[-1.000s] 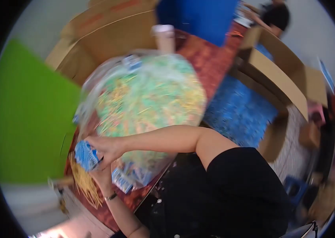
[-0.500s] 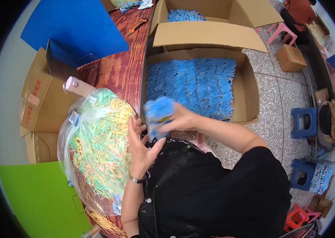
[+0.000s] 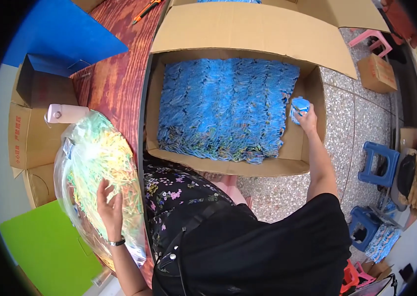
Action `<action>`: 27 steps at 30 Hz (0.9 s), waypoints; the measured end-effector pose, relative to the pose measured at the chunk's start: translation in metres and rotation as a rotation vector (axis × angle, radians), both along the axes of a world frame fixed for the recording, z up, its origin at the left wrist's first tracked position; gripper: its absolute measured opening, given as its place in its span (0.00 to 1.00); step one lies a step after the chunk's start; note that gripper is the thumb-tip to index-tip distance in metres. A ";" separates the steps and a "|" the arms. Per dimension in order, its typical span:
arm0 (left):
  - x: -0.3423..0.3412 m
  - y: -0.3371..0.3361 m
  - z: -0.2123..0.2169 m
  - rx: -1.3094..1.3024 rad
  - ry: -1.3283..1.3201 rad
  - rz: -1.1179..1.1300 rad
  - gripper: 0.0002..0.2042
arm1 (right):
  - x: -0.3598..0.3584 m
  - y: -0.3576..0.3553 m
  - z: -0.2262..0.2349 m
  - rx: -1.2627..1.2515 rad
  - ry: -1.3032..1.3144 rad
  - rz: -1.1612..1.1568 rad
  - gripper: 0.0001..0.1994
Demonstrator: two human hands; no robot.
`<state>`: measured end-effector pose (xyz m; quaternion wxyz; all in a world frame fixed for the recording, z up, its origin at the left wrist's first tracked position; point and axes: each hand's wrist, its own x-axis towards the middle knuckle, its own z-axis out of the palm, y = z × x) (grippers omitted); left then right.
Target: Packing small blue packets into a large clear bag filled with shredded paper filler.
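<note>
Between the right carton wall [image 3: 318, 89] and blue rows [image 3: 226, 106], a blue-and-white packet [image 3: 300, 104] is gripped by the right hand [image 3: 308, 121]; the left hand [image 3: 111, 211] is spread.

Packing workshop: open carton [image 3: 295, 145] of blue packets [image 3: 228, 98], plastic stools [image 3: 374, 178].

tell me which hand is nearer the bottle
Left: the left hand is over the clear bag, below the bottle in the picture; the right hand is far across, over the cardboard box.
</note>
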<state>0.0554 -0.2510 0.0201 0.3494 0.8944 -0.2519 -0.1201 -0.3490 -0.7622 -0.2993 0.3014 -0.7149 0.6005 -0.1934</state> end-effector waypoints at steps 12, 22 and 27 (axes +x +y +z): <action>-0.019 -0.010 -0.004 0.116 0.038 0.081 0.31 | 0.029 -0.033 -0.095 -0.030 0.025 0.109 0.36; -0.037 0.003 -0.008 0.109 0.058 0.078 0.30 | 0.059 -0.033 -0.099 0.133 0.178 0.218 0.43; -0.036 -0.012 -0.011 0.101 0.078 0.029 0.30 | 0.034 -0.034 -0.097 0.500 -0.208 0.107 0.49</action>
